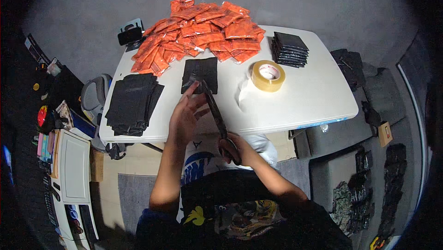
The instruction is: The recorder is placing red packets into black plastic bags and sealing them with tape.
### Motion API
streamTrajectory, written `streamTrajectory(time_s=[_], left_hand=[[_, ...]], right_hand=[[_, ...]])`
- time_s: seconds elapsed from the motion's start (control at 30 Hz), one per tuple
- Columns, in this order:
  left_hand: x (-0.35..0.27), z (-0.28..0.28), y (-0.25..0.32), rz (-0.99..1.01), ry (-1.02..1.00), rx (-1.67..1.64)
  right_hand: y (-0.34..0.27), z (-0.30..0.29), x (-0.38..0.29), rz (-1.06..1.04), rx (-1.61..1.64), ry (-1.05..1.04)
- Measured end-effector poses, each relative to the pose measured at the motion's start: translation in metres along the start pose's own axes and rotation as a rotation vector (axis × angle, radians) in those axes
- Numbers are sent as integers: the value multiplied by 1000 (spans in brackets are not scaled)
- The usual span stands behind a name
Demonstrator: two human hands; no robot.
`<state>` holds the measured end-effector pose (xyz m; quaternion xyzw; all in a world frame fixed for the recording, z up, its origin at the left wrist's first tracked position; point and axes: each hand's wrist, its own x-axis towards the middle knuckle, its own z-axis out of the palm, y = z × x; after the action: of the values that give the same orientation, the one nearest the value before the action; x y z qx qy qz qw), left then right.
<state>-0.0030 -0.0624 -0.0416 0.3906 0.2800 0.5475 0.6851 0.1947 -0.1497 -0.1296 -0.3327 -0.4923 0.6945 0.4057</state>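
Observation:
My right hand [235,148], at the table's front edge, grips a long, narrow black tool [216,111] with what looks like a looped handle, possibly scissors. Its far tip reaches the lower part of a flat black pouch [202,68] on the white table. My left hand [187,118] is beside the tool, fingers spread and slightly blurred. One fingertip is over the pouch's lower edge, near a shiny clear patch; whether they touch is hard to tell. To the left lies a loose stack of flat black pouches [129,104].
Orange packets in clear wrap [204,30] are heaped at the back of the white table [311,97]. A roll of clear tape [258,78] and a stack of filled black packets [290,47] occupy its right side. A phone on a stand [130,36] is at back left.

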Motion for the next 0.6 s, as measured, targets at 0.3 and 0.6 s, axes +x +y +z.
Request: streamTrajectory(time_s=[0.3,0.6], left_hand=[[8,-12,-43,162,59,521],[5,68,-85,490,175,1147]], right_hand=[[-54,-37,-31,-170,-268,167],[-88,-111,7,-421,-356,629]])
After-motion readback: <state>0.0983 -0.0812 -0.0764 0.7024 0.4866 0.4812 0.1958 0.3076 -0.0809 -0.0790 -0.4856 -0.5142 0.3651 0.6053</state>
